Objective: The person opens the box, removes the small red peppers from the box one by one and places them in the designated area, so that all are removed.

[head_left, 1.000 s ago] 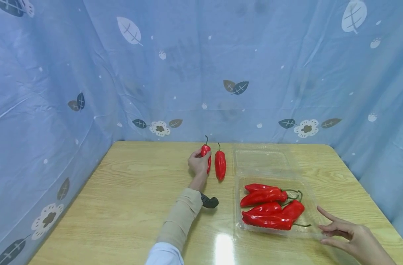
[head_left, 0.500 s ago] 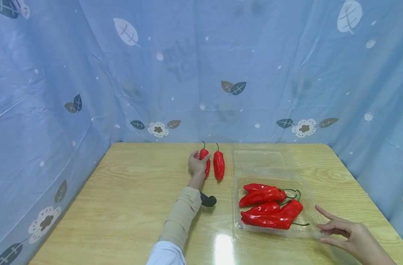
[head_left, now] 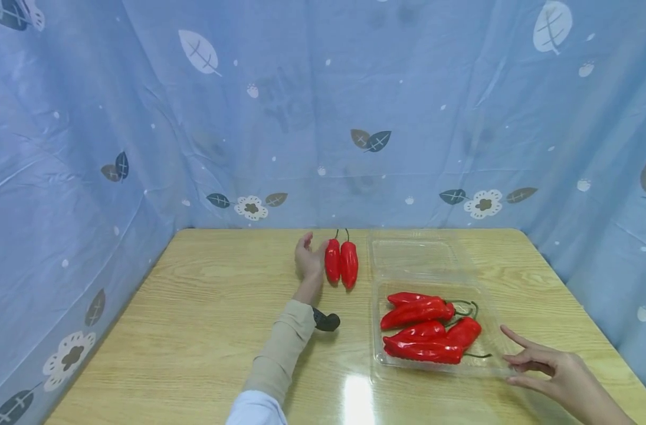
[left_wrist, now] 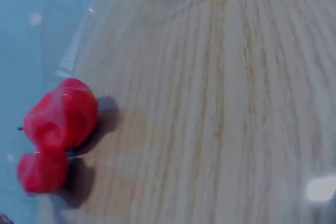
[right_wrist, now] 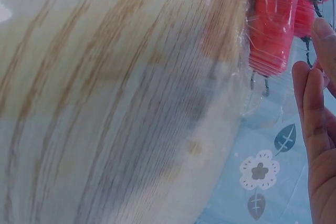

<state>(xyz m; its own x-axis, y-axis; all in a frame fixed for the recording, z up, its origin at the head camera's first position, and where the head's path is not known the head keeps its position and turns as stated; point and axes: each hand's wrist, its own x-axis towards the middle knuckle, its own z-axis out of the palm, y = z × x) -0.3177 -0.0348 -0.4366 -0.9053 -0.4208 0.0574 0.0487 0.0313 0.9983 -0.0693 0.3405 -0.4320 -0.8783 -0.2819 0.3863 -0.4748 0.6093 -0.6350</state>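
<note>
Two red chili peppers lie side by side near the table's far edge in the head view, stems pointing away: the left pepper [head_left: 332,261] and the right pepper [head_left: 349,265]. My left hand [head_left: 309,257] is just left of the left pepper, fingers spread, thumb by its upper side; whether the thumb touches cannot be told. A clear plastic box [head_left: 492,369] holds several red peppers [head_left: 426,349]. At its right front corner is my right hand [head_left: 546,366], fingers mostly straight and near or against the wall. The left wrist view shows both loose peppers [left_wrist: 63,114] end-on.
The box's clear lid [head_left: 418,255] lies open behind it. A patterned blue curtain [head_left: 280,118] borders the wooden table [head_left: 195,330] at the back and sides. A black rounded device [head_left: 327,320] sits at my left wrist.
The left pepper has shifted right, closer to the other one, and my left hand has let go of it and drawn slightly left. My right hand stays by the box.
</note>
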